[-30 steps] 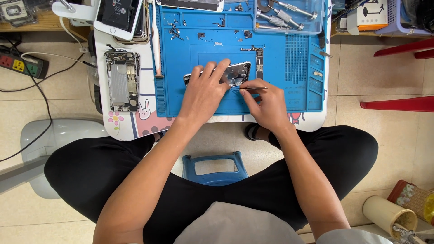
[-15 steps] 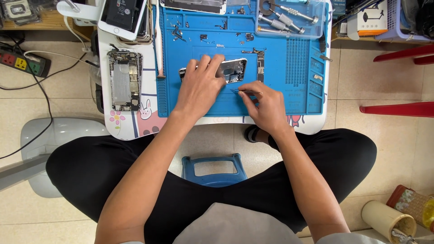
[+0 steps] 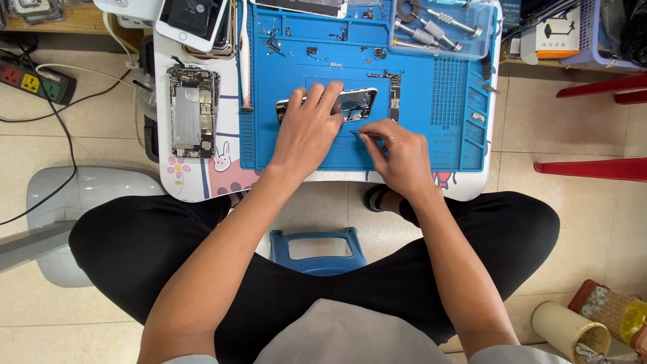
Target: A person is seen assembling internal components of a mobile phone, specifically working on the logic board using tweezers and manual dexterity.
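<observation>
An opened phone body (image 3: 354,104) lies on the blue repair mat (image 3: 431,145) of a small white table. My left hand (image 3: 306,131) lies flat over the phone's left half, fingers spread and pressing it down. My right hand (image 3: 397,152) pinches thin metal tweezers (image 3: 362,134), whose tip points left toward the phone's lower edge. A narrow circuit board (image 3: 394,94) lies just right of the phone.
Another opened phone (image 3: 192,111) lies on the table's left part, a white phone (image 3: 192,17) behind it. A clear tray of screwdrivers (image 3: 438,30) sits at the back right. A power strip (image 3: 30,81) and cables lie on the floor left; a blue stool (image 3: 317,249) stands between my legs.
Both hands and the phone sit slightly higher in view as the camera shifted. My right hand has edged the tweezers closer to the phone's lower edge.
</observation>
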